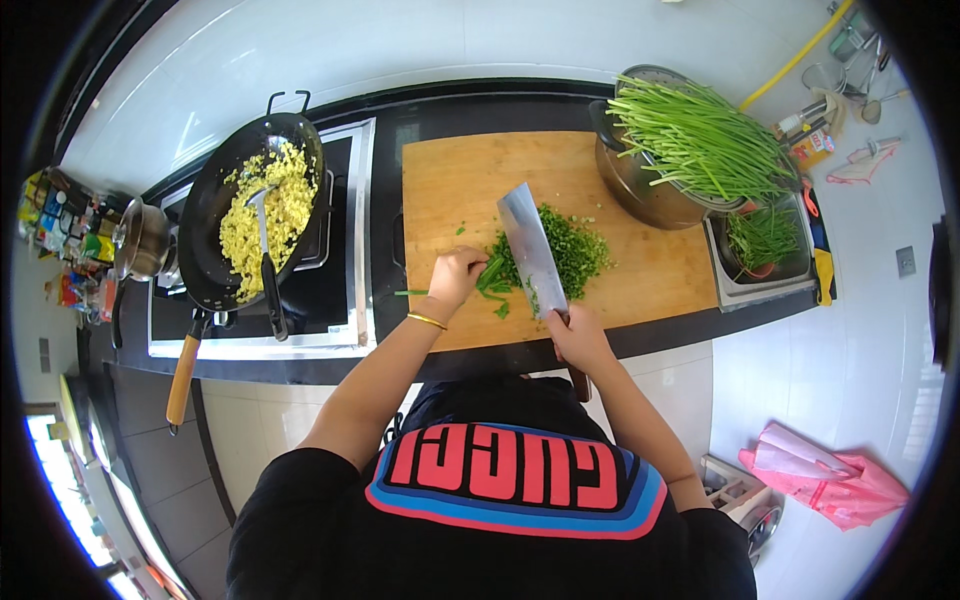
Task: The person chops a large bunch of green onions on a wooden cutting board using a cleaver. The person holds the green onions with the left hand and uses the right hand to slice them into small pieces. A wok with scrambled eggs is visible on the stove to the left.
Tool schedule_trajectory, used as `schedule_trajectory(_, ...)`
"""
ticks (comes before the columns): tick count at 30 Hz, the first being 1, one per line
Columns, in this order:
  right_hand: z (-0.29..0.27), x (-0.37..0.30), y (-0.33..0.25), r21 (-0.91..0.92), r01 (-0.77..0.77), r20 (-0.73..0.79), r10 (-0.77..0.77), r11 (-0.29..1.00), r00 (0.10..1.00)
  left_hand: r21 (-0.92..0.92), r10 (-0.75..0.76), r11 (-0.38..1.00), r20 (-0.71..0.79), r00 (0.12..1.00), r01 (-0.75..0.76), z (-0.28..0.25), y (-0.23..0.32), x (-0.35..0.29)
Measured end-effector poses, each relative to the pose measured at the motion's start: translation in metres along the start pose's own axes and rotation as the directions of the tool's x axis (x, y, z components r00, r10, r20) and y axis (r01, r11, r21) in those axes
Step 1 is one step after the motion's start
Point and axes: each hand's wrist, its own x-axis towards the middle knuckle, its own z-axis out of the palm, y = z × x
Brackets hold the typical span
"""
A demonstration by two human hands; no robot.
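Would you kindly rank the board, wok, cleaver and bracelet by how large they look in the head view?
Largest to smallest:
1. Board
2. Wok
3. Cleaver
4. Bracelet

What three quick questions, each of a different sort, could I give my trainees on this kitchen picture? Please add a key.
1. Which hand holds the cleaver, and what is the other hand touching?
2. True or false: the spatula has its head on the yellow food in the wok.
3. What is heaped above the pot? A) red peppers; B) green stalks; C) folded towels.

Key:
1. The right hand holds it; the left hand touches the cut greens.
2. True.
3. B.
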Motion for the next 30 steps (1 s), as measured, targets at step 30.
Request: schedule_trajectory(30, -0.009, -0.002, 0.002, -0.044, 0.041, 0.020, -0.040, 0.998, 0.999, 0.568, -0.183, 0.814, 0.449, 0.875, -0.121, -0.071, -0.014, -0.029)
